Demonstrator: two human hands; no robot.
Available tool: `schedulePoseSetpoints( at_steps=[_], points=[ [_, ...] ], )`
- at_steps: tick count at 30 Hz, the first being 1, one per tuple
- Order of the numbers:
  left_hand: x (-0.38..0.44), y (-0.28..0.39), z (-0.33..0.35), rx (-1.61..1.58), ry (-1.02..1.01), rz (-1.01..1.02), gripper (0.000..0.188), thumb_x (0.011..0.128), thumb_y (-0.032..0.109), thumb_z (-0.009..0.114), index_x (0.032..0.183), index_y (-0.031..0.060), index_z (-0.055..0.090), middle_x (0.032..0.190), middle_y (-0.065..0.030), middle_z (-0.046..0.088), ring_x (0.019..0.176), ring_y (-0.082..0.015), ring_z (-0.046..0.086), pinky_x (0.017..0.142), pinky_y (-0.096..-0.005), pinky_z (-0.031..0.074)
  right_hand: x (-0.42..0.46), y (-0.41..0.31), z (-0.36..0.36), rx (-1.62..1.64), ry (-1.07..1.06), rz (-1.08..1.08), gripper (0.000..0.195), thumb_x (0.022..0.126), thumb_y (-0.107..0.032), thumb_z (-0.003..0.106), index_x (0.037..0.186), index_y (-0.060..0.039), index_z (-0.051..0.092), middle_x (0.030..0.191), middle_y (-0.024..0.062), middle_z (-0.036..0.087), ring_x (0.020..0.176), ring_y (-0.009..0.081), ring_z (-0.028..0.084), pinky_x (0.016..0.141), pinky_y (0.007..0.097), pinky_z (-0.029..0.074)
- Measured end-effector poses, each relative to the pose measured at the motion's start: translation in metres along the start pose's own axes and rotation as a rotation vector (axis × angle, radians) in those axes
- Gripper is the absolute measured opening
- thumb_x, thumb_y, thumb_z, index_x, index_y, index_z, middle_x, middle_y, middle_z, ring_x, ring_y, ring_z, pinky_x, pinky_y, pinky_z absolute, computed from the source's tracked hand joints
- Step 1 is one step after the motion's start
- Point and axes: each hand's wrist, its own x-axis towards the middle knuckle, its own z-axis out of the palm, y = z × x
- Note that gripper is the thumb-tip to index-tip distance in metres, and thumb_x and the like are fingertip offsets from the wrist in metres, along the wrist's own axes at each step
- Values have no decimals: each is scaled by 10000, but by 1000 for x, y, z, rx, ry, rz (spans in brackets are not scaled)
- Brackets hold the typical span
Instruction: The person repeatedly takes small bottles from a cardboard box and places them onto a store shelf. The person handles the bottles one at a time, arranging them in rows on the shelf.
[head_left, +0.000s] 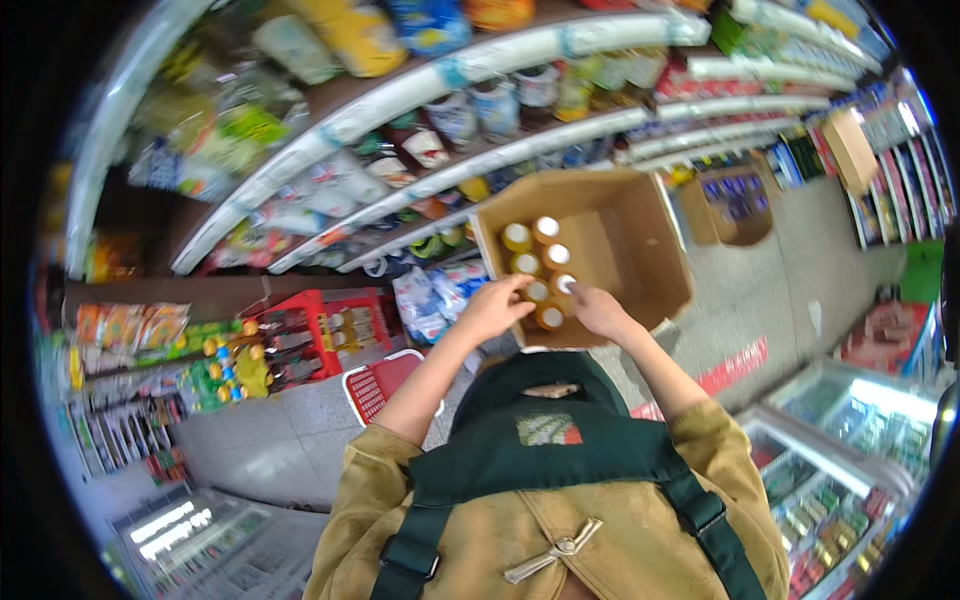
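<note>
Before me stands an open cardboard box (619, 247) with several orange-yellow bottles or jars (556, 256) with whitish caps, grouped along its left side. My left hand (495, 306) reaches over the left wall. Its thumb and fingertips are spread at the side of one bottle (537, 291), seemingly touching it; a firm hold cannot be made out. From the right, my right hand (600, 309) has its fingertips at the cap of another bottle (565, 284) beside it, seemingly gripping it. The lower part of each bottle is hidden.
Stocked shelves (450, 75) rise along the far side and left. A second carton (724, 210) with purple-topped items sits beyond the box. A red basket (382, 386) and red crate (349, 330) are at left. Glass-topped freezers (825, 465) stand at lower right.
</note>
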Motion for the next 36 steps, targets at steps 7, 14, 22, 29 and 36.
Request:
schedulePoseSetpoints(
  at_steps=[7,14,22,29,36],
  points=[
    [-112,8,-110,-340,137,-35,454,1003,144,725,1420,44,578,1273,-115,690,1120,-160,655,952,-342,556,-60,-175,-25,67,122,-406,531,957,-132,652,1463,-22,533,1417,230,611,1327,418,569,1126,456,454],
    [-222,7,-241,-481,455,180,448,1012,163,704,1414,10,579,1281,-135,692,1119,-182,682,970,-329,548,-52,-356,-20,154,85,-917,622,968,-105,662,1549,-67,442,1588,209,459,1462,392,455,1178,434,402],
    [-259,24,-398,-603,970,292,665,1021,323,692,1536,4,415,1411,-181,602,1282,-259,614,1065,-389,519,35,-538,32,621,87,-1153,704,1032,-130,578,1648,-41,249,1708,210,254,1585,322,250,1276,436,259],
    [-195,20,-507,-529,1021,346,933,843,310,869,1540,-52,365,1404,-202,605,1342,-248,541,1139,-363,410,107,-632,72,477,647,-988,833,904,-54,566,1601,124,147,1633,373,242,1559,457,224,1287,442,214],
    [-138,-1,-551,-191,1019,337,704,750,188,925,1334,-34,600,1316,-166,683,1202,-244,656,1026,-372,518,144,-655,83,504,808,-861,904,851,9,551,1625,89,91,1635,369,236,1537,480,246,1269,444,239]
  ],
)
